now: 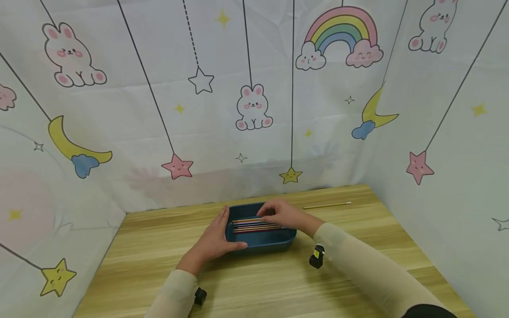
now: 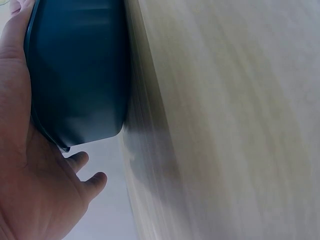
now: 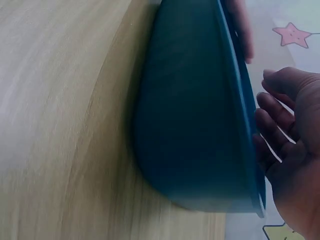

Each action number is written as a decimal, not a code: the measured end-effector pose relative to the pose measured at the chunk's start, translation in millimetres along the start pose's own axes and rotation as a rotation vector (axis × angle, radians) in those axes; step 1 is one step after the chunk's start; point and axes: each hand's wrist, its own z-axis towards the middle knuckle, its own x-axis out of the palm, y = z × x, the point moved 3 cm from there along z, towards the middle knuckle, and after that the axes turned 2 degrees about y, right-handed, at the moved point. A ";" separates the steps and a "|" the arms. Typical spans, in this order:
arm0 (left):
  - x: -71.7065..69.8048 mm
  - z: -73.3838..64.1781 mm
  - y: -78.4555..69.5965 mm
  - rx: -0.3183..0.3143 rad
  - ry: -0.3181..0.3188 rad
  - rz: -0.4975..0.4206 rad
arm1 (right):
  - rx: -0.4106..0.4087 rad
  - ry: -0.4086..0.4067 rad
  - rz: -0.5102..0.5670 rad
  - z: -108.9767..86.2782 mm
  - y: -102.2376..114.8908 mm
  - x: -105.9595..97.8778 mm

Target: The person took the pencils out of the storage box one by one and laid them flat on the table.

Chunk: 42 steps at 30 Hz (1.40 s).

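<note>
A dark blue plastic tray (image 1: pixel 262 245) with raised walls stands on the table. Inside it several thin pencils (image 1: pixel 248 226) in assorted colours lie side by side, lengthwise. My left hand (image 1: pixel 214 236) grips the tray's left end, thumb at the front rim and fingers along the end wall. The left wrist view shows that palm (image 2: pixel 45 185) against the tray's rim. Over the right part of the tray hovers my right hand (image 1: pixel 284 215), hiding the pencils' right ends. In the right wrist view its loosely bent fingers (image 3: pixel 275 112) are at the rim, with nothing visible between them.
A gold-coloured pencil (image 1: pixel 328 205) with a pale end lies on the wooden table (image 1: pixel 254 287), behind and right of the tray. White cloth (image 1: pixel 214 141) printed with rabbits, stars and moons hangs along the table's back and sides.
</note>
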 end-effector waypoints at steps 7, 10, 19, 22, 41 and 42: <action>0.7 1.2 1.2 0.003 0.003 0.000 | -0.033 0.049 -0.070 10.1 -0.1 14.5; 0.4 0.5 1.1 0.004 0.005 0.001 | -0.052 0.064 -0.113 13.4 0.4 20.1; -1.5 -1.7 -0.8 0.014 0.001 -0.009 | -0.036 0.095 -0.150 24.1 -4.1 32.9; -1.5 -1.3 -1.5 0.015 0.000 -0.012 | -0.031 0.098 -0.136 26.5 -4.7 35.8; -1.7 -1.4 -1.1 0.016 0.009 0.001 | -0.083 0.176 -0.215 30.4 -10.9 43.4; -1.8 -1.2 -1.1 0.018 0.006 0.000 | -0.084 0.176 -0.221 30.5 -10.5 43.5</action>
